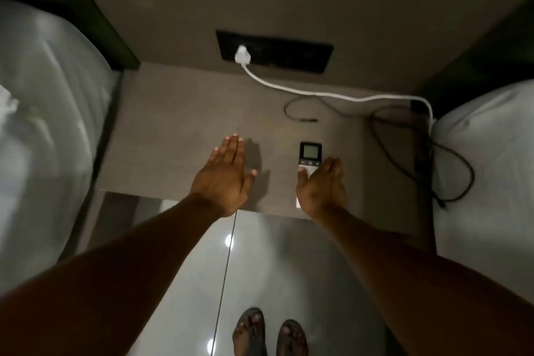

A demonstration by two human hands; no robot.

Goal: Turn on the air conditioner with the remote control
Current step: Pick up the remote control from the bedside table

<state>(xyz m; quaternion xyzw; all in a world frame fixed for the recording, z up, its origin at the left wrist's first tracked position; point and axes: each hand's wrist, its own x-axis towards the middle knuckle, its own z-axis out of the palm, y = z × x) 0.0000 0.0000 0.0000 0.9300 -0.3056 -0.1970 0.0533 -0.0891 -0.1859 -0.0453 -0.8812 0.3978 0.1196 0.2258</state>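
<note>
Our feet (268, 335) are standing on tile while we are reaching over the nightstand (173, 124). We are aiming to close round the remote (309, 156) at its sides, leaving screen and buttons free. Our right hand (320, 185) is curling over its lower half, fingers loose, not yet gripping. Our left hand (224, 173) is hovering flat, fingers spread and holding nothing.

Grey bedside table (179, 113) between white beds (43, 101); dark wall socket panel (289, 52); glossy tiled floor (274, 269).
</note>
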